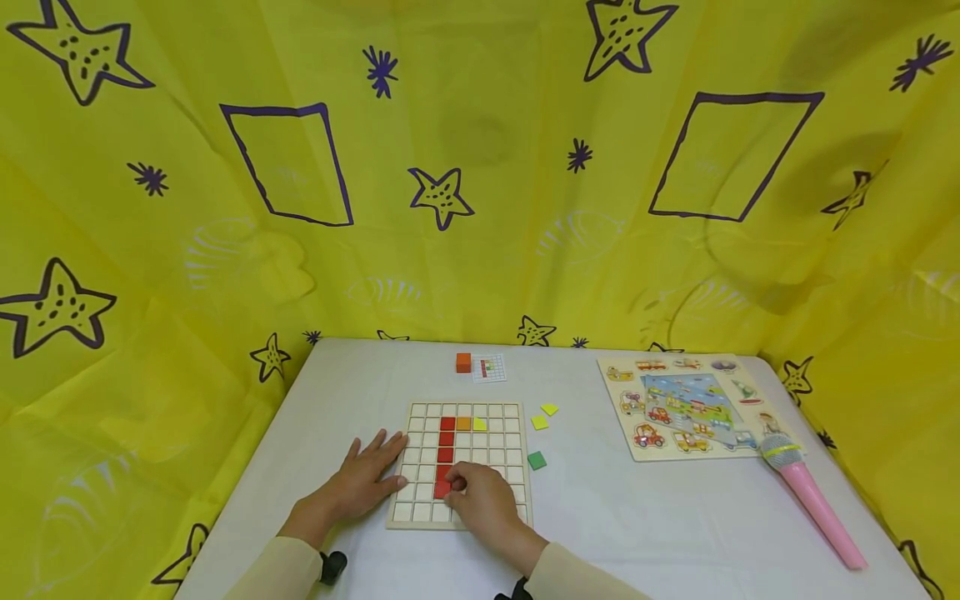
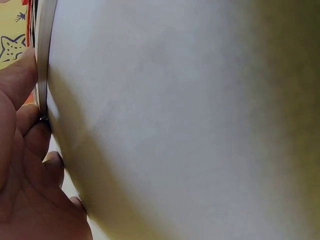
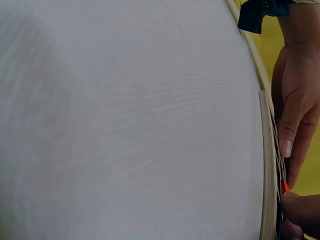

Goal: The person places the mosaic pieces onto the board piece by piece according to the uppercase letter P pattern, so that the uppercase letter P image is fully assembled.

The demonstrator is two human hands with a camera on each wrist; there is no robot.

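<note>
A wooden grid board [image 1: 491, 522] lies on the table, its squares mostly pale. Down one column runs a line of red square tiles [image 1: 446, 455], with an orange tile [image 1: 464, 423] and a yellow piece [image 1: 480, 425] beside the top one. My right hand [image 1: 486, 504] pinches the lowest red tile [image 1: 441, 490] between thumb and index finger, low over the board. Fingers spread, my left hand [image 1: 363, 479] rests by the board's left edge, thumb and fingertips against it. The left wrist view shows that hand [image 2: 30, 170] along the board's edge [image 2: 44, 50].
Right of the board lie two yellow pieces [image 1: 540, 422] and a green tile [image 1: 536, 460]. Behind it are an orange block [image 1: 463, 362] and a small pattern card [image 1: 490, 367]. A vehicle puzzle board [image 1: 624, 421] and a pink microphone [image 1: 821, 512] occupy the right side.
</note>
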